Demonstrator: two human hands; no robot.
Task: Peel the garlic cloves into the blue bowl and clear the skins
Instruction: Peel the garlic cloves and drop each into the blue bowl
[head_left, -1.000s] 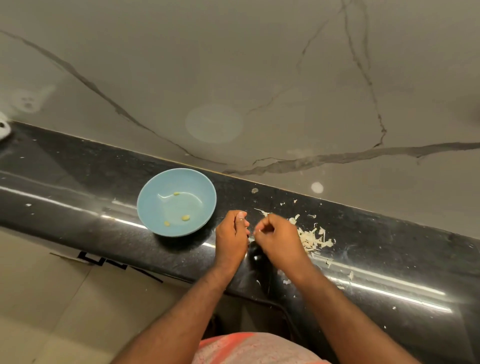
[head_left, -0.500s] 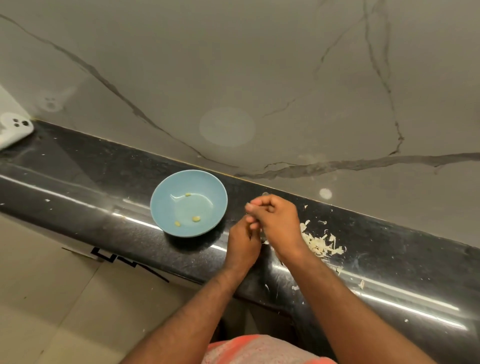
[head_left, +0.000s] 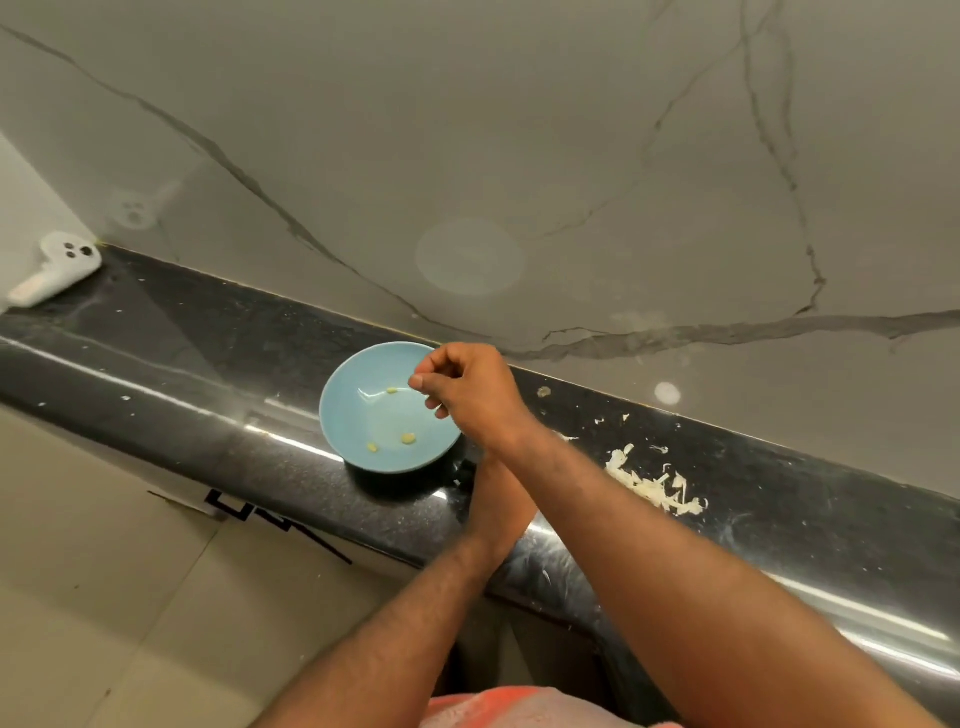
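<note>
Hovering over the blue bowl (head_left: 353, 426) at its right rim with the right grip (head_left: 472, 400), curled, nothing visibly held; garlic clove (head_left: 392, 389) just beside the thumb. Cannot tell the left grip (head_left: 496, 493) state, mostly hidden under the right forearm (head_left: 675, 545).

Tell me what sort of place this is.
Probably a home kitchen: a polished black stone counter against a marble-look wall, with a blue bowl holding peeled garlic cloves and garlic skins scattered beside it.

Counter (head_left: 208, 364): blue bowl (head_left: 343, 415), skins (head_left: 649, 483) (phone (head_left: 57, 270) left)

Left hand (head_left: 494, 491) largely under right forearm (head_left: 639, 525)
</note>
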